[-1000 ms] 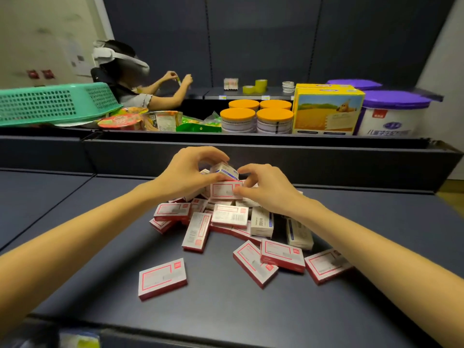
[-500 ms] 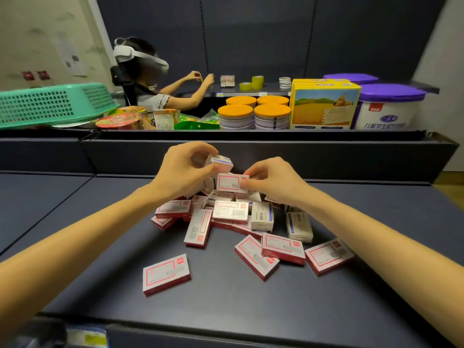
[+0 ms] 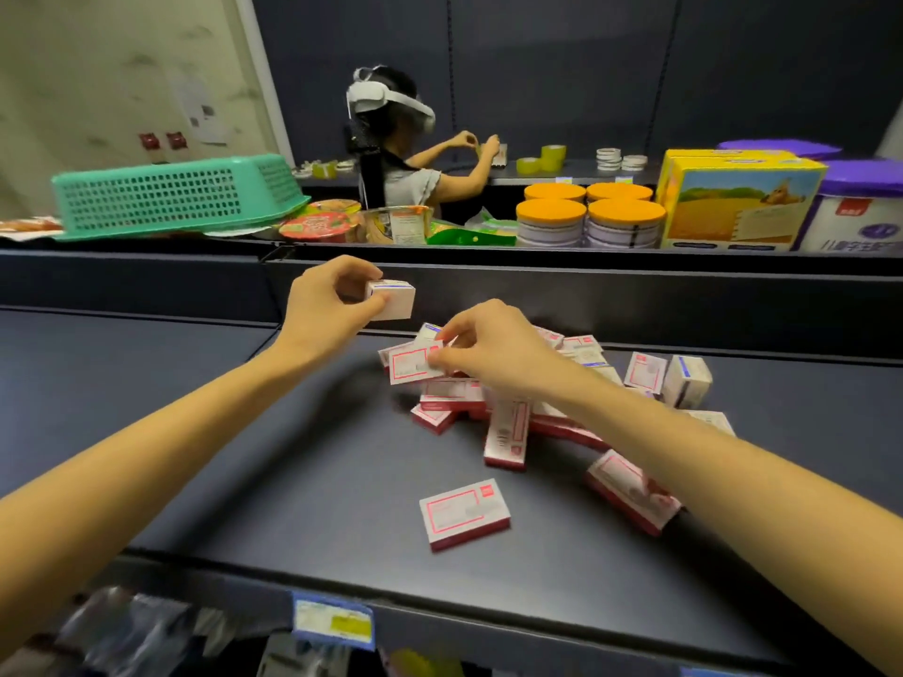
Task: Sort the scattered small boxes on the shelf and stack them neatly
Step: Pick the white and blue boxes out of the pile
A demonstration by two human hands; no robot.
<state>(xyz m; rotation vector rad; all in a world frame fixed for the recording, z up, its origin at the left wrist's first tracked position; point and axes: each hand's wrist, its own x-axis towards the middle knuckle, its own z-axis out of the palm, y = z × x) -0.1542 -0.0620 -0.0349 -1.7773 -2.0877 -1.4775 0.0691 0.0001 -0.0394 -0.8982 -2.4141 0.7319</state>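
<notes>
A heap of several small white boxes with red or blue trim lies on the dark shelf. My left hand holds a blue-trimmed white box up in the air, left of and above the heap. My right hand pinches a red-trimmed box at the heap's top left. One red-trimmed box lies alone nearer the shelf's front edge. A blue-trimmed box stands at the heap's right.
Behind a raised ledge stand an upturned green basket, orange-lidded tins, a yellow carton and a purple-lidded tub. A person wearing a headset works at a farther shelf. A price label marks the front edge.
My left hand has lifted the blue-trimmed box up and left, away from the heap. My right hand has taken hold of a red-trimmed box. My view has swung to the left.
</notes>
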